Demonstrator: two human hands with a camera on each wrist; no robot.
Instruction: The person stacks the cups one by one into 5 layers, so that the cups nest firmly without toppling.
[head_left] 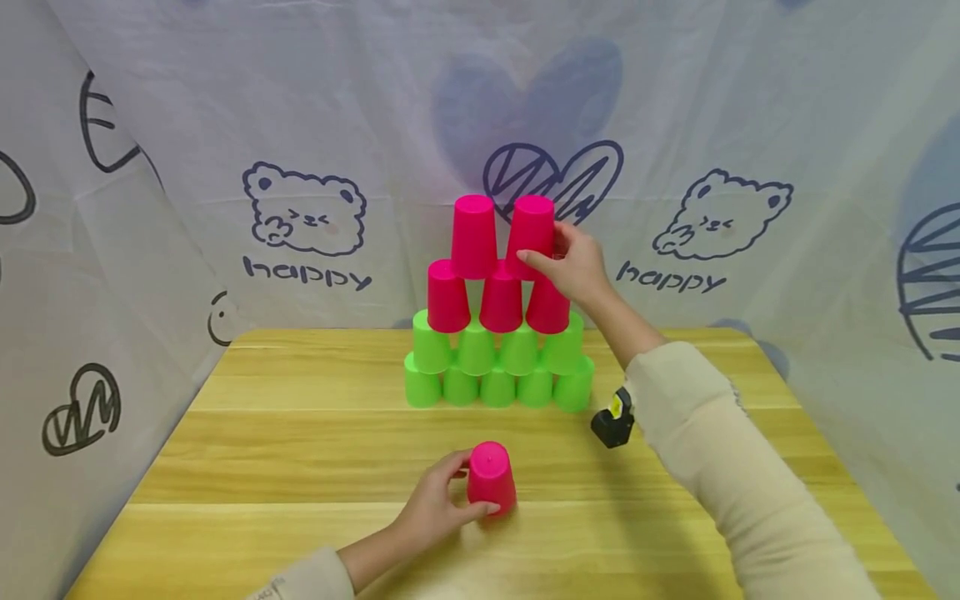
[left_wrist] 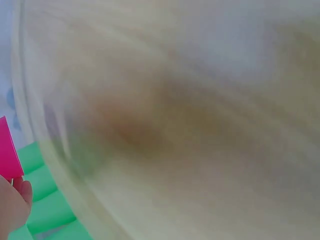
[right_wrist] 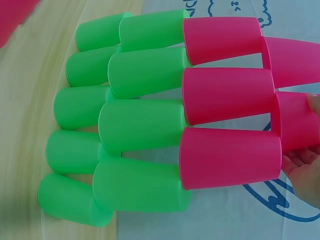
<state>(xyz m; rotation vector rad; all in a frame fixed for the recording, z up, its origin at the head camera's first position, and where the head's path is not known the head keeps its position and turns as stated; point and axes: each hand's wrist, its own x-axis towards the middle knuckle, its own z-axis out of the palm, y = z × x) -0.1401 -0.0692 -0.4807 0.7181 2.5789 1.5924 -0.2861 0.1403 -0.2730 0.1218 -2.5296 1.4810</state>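
Observation:
My right hand (head_left: 576, 265) pinches an upside-down pink cup (head_left: 532, 229) at the top right of a cup pyramid, thumb in front and fingers at its far side. Beside it stands another pink cup (head_left: 474, 237); both rest over a row of three pink cups (head_left: 501, 298). Beneath those are two rows of green cups (head_left: 498, 387), several in each. In the right wrist view, fingertips (right_wrist: 306, 156) sit against the held cup (right_wrist: 296, 122). Nearer the front, my left hand (head_left: 433, 498) grips a single upside-down pink cup (head_left: 491, 479) between thumb and fingers, low over the table.
The pyramid stands toward the back of the wooden table (head_left: 300, 450). Behind it hangs a pale cloth (head_left: 420, 100) printed with bears and hearts. A small black device (head_left: 613, 421) shows below the right sleeve (head_left: 720, 450). A blurred pale surface (left_wrist: 190, 165) fills most of the left wrist view.

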